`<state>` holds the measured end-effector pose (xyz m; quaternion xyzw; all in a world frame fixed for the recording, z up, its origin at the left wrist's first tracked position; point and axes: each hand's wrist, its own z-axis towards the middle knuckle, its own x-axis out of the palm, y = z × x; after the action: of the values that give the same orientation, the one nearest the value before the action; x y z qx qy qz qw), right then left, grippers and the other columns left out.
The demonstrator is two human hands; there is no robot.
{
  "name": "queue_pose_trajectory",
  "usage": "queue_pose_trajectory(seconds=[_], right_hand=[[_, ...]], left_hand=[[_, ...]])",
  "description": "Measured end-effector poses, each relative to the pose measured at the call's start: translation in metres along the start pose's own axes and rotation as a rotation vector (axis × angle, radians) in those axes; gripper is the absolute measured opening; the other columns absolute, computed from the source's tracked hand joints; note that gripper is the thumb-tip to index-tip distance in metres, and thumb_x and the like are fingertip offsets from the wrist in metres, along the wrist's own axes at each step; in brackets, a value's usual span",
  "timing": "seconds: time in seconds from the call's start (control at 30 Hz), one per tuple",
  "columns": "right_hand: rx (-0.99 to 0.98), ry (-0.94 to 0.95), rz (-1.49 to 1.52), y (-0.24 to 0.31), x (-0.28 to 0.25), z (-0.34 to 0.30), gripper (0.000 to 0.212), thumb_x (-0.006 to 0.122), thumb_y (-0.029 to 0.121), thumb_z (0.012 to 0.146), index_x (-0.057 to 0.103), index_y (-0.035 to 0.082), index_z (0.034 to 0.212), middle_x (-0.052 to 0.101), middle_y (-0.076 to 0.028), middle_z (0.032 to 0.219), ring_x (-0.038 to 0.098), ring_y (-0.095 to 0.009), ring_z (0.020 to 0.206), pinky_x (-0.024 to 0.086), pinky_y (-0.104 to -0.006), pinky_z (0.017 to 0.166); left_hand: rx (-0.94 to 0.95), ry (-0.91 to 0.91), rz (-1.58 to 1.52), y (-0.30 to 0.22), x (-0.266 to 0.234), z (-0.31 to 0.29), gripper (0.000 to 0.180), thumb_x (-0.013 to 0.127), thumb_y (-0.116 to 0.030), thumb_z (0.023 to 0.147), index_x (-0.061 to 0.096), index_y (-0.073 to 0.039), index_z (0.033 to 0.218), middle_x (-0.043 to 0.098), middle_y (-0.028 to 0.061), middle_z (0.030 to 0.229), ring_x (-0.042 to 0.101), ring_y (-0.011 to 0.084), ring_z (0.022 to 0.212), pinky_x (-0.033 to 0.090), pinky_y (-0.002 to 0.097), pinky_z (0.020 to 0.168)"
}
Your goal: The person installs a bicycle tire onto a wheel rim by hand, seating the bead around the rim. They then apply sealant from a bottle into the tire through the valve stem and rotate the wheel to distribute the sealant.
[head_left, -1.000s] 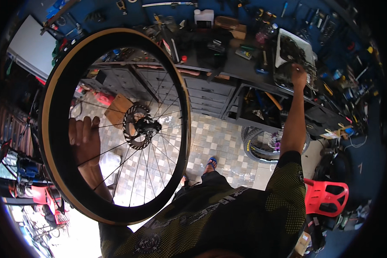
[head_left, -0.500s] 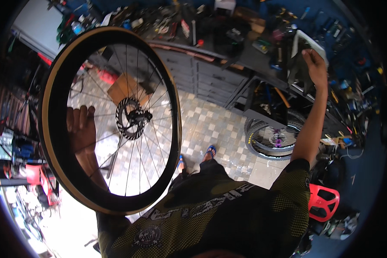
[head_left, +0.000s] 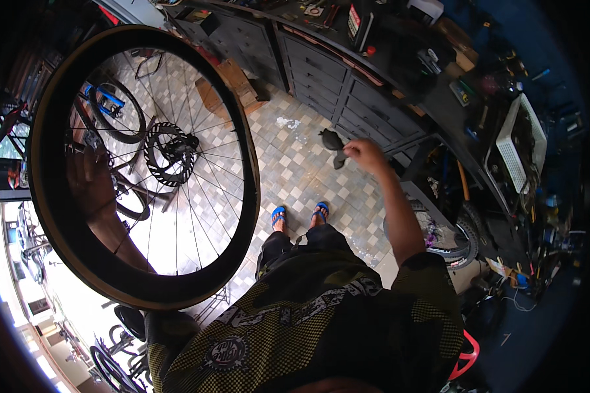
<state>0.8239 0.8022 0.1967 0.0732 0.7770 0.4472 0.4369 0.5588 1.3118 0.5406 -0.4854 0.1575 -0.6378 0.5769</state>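
A: Containers first. What is logged?

B: White perforated tray [head_left: 512, 156], upper right of the frame, on the dark workbench [head_left: 400, 56]. Contents dark; individual pieces cannot be told apart. Below it, an open bay [head_left: 449, 203] in the cabinet, with an orange handle [head_left: 463, 180] standing in it. Drawers [head_left: 314, 77], upper centre: closed, contents hidden. Flattish brown cardboard [head_left: 233, 88] on the tiled floor [head_left: 295, 170], upper left of centre.

A: Hands?

B: Left hand [head_left: 88, 173], left of the frame, seen through the spokes: grasping the rim of the bicycle wheel [head_left: 250, 164]; exact finger placement is dim. Right hand [head_left: 368, 157], right of centre: fingertips closed together, pinching a dark cloth [head_left: 331, 141] that hangs in front of the cabinet.

A: Position of the wheel?

B: Fills the left of the frame, tilted, disc rotor [head_left: 156, 154] at its hub. Cloth near centre, well apart from the wheel.

A: Change against the earlier frames?

B: One second ago the right hand was at the tray; half a second ago it was lifting the cloth there. Now hand and cloth are away from the tray, nearer the wheel. View has turned: tray further right, wheel slightly further left. Left-hand grasp unchanged.
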Motion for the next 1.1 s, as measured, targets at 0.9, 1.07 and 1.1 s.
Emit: queue_pose_trajectory(seconds=[0.9, 1.07, 1.1], right_hand=[[0.075, -0.072, -0.441, 0.138, -0.046, 0.258, 0.046, 0.067, 0.037, 0.101, 0.063, 0.012, 0.139, 0.066, -0.017, 0.135, 0.064, -0.037, 0.123, 0.052, -0.0463, 0.101], [0.185, 0.120, -0.482, 0.160, -0.037, 0.282, 0.046, 0.070, 0.039, 0.098, 0.067, 0.012, 0.136, 0.071, -0.018, 0.123, 0.068, -0.035, 0.117, 0.054, -0.0456, 0.097], [0.204, 0.177, -0.468, 0.158, -0.032, 0.287, 0.047, 0.070, 0.040, 0.098, 0.068, 0.011, 0.135, 0.072, -0.018, 0.121, 0.069, -0.035, 0.115, 0.055, -0.0454, 0.097]], left_hand=[[0.194, -0.288, -0.153, 0.002, -0.233, 0.079, 0.029, 0.054, -0.013, 0.102, 0.045, -0.017, 0.074, 0.033, -0.0037, 0.060, 0.044, 0.0125, 0.070, 0.039, 0.0430, 0.105], [0.239, -0.309, -0.045, 0.000, -0.279, 0.079, 0.022, 0.055, -0.013, 0.095, 0.042, -0.017, 0.077, 0.032, -0.0020, 0.065, 0.043, 0.0152, 0.074, 0.037, 0.0431, 0.105], [0.248, -0.296, -0.035, -0.007, -0.280, 0.080, 0.021, 0.056, -0.014, 0.093, 0.042, -0.017, 0.078, 0.032, -0.0014, 0.066, 0.042, 0.0162, 0.075, 0.036, 0.0433, 0.105]])
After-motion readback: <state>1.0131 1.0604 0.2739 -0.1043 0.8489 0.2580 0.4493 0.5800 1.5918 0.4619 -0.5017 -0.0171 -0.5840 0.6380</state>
